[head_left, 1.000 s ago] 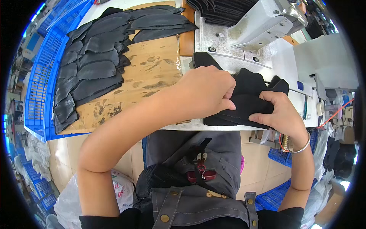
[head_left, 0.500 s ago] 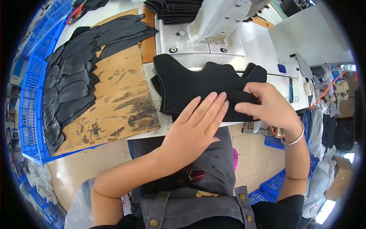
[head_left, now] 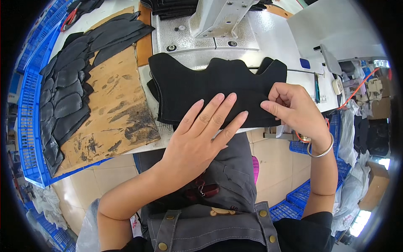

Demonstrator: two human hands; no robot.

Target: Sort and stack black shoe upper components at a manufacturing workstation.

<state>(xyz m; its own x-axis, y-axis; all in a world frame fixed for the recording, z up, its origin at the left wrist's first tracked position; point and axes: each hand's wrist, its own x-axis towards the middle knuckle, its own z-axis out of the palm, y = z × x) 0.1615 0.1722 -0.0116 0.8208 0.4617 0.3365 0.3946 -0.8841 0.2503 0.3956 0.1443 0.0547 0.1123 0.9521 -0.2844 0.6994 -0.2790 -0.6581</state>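
Black cut fabric pieces [head_left: 210, 86], with a wavy far edge, lie in a loose stack across the front of the white machine table. My left hand [head_left: 205, 128] rests flat on the near edge of the top piece, its fingers stretched and spread. At the right end, my right hand [head_left: 289, 105] pinches the edge of the black fabric between thumb and curled fingers. A metal bangle [head_left: 321, 151] circles my right wrist. The corners of lower pieces stick out at the left and at the upper right of the stack.
A white sewing machine [head_left: 216, 21] stands just beyond the fabric. To the left, a stained cardboard sheet [head_left: 117, 105] carries overlapping dark curved pieces [head_left: 69, 90] above a blue crate [head_left: 31, 126]. A teal-handled tool [head_left: 317, 88] lies to the right. More black pieces [head_left: 174, 8] are stacked at the back.
The raised fold of black fabric by my right hand has been laid flat. My left hand has slid left and spread its fingers. My right fingers have closed on the edge.
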